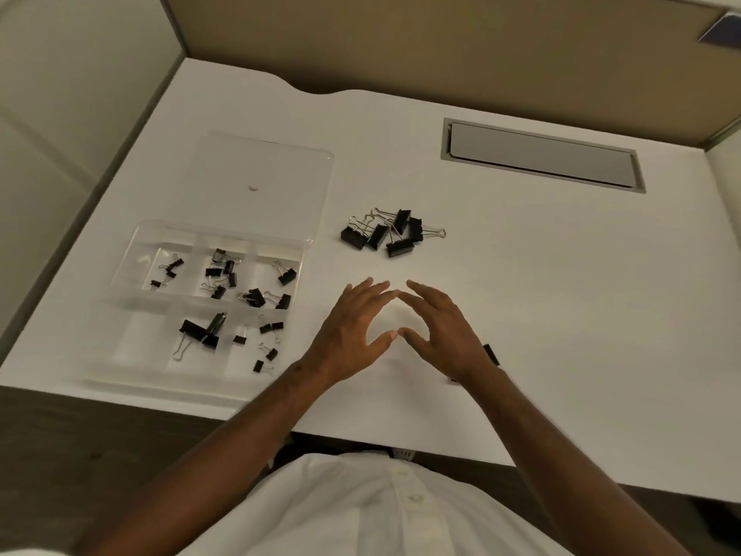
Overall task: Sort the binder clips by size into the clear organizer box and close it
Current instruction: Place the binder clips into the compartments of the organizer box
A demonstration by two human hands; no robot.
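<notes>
Left hand (353, 327): It is lying flat over the white desk (561, 298) with fingers straight and spread, holding nothing.
Right hand (439, 331): It is doing the same, fingers straight and empty, its fingertips and thumb tip meeting those of the left hand.
Pile of big binder clips (387, 233): It is sitting on the desk at 12 o'clock from the hands, well apart from them.
Clear organizer box (132, 250): It is lying open at 9 o'clock from the hands, with small and medium clips sitting in several compartments.
Lid (288, 170): It is lying back flat at 12 o'clock from the box.
Dark thing (491, 353): It is peeking out by the right wrist; I cannot tell what it is.
</notes>
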